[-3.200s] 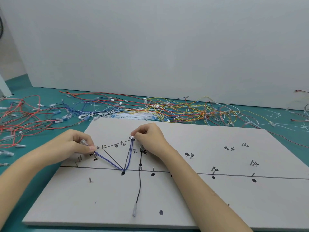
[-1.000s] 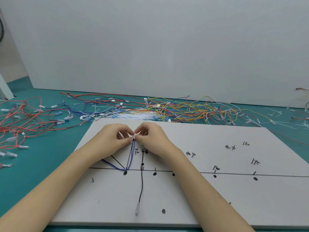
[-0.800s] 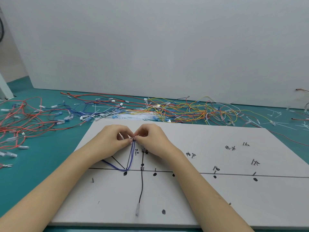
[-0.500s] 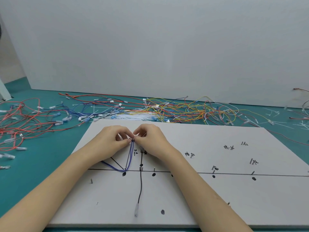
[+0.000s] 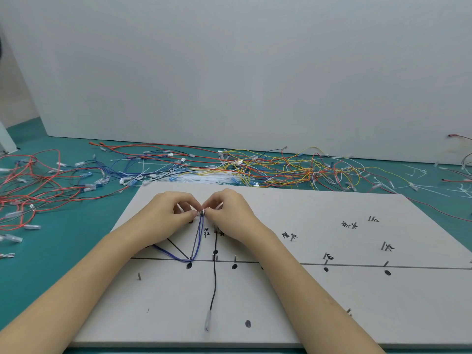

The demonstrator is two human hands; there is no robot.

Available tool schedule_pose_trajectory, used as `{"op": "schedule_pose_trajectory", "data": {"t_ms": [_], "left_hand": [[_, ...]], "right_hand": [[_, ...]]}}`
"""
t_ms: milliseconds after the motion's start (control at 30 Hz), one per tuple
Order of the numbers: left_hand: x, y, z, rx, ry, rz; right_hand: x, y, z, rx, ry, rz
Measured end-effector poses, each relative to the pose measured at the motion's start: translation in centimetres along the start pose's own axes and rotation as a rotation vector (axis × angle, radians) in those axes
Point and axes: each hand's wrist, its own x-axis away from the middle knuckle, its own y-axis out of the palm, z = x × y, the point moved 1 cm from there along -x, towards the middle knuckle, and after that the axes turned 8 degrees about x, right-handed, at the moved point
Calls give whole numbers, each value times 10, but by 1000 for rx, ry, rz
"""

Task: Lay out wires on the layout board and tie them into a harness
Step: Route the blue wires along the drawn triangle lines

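Observation:
The grey layout board (image 5: pixel 319 208) with pins and black markings lies in front of me. Blue wires (image 5: pixel 198 241) run from a pin near the horizontal line up to a small white connector (image 5: pixel 203 212) at the board's upper left. My left hand (image 5: pixel 168 213) and my right hand (image 5: pixel 229 213) meet at that connector, fingertips pinching it from both sides. A thin white tie strip sticks up by each hand's fingers. A black wire (image 5: pixel 215 284) runs down the board to a clear terminal (image 5: pixel 207 324) near the front edge.
Loose red, blue and black wires (image 5: pixel 38 180) spread over the teal table at left. Yellow, orange and white wires (image 5: pixel 281 167) pile behind the board, with a bundle of white cable ties (image 5: pixel 201 178). Cut tie scraps (image 5: pixel 434 185) lie at right. A white wall panel stands behind.
My left hand moved from the board's left pin to the connector, joining my right hand there. Over the last second both hands have stayed pinched at the connector with small finger shifts.

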Motion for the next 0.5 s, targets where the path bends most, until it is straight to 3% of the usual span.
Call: {"op": "schedule_pose_trajectory", "data": {"t_ms": [500], "left_hand": [[-1,2,-1,-3,11,12]], "right_hand": [[-1,1,1,-15,21,-17]]}}
